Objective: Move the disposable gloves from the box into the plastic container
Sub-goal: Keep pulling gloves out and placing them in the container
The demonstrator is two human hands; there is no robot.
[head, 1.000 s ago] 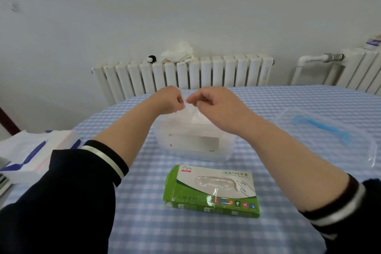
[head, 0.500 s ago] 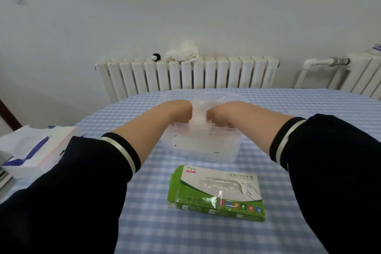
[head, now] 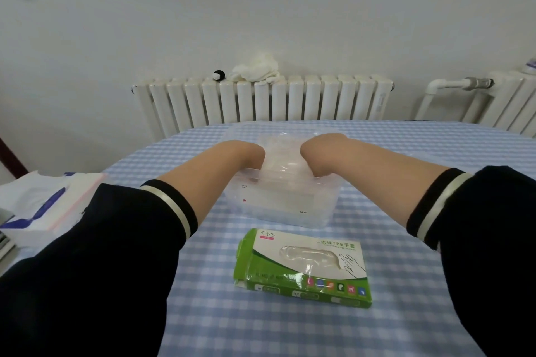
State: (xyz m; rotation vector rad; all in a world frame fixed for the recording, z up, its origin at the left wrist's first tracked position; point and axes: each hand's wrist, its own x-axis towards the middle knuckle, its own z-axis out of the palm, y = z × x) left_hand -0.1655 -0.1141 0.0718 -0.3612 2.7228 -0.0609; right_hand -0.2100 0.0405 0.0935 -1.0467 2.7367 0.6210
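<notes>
Both hands are down in the plastic container point(head: 278, 206), left hand point(head: 255, 158) and right hand point(head: 311, 161) flanking the glove stack point(head: 280, 153); fingers hidden, so grip unclear. Press the stack flat and even, corners tucked below the rim. Green box point(head: 304, 266) sits just in front.

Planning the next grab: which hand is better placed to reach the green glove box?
Roughly equal, slightly the right hand: both hands are down in the plastic container, and the green glove box lies just right of centre.

Gloves in container, box nearby

Clear gloves point(head: 282, 161) bunched inside clear plastic container point(head: 278, 206); green box point(head: 301, 268) lies flat just in front.
</notes>
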